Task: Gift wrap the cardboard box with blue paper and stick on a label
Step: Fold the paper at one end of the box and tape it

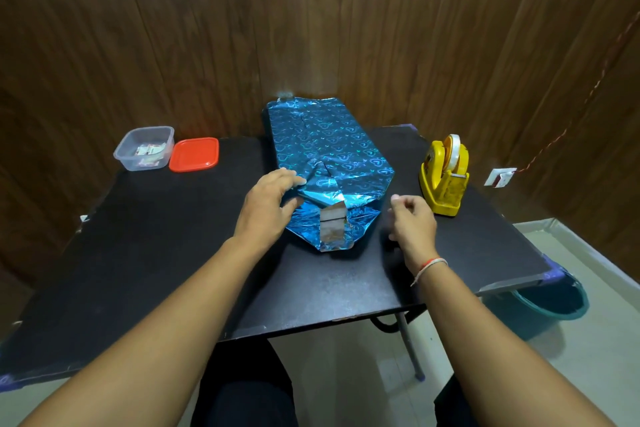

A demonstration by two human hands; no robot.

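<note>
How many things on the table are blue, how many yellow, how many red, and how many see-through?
Blue: 1, the wrapped box
Yellow: 1, the tape dispenser
Red: 1, the lid
See-through: 1, the plastic tub
Total: 4

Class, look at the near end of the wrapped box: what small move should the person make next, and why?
Probably reach the right hand to the tape dispenser for a strip: the left hand presses the paper flap down, but the near end gapes untaped.
</note>
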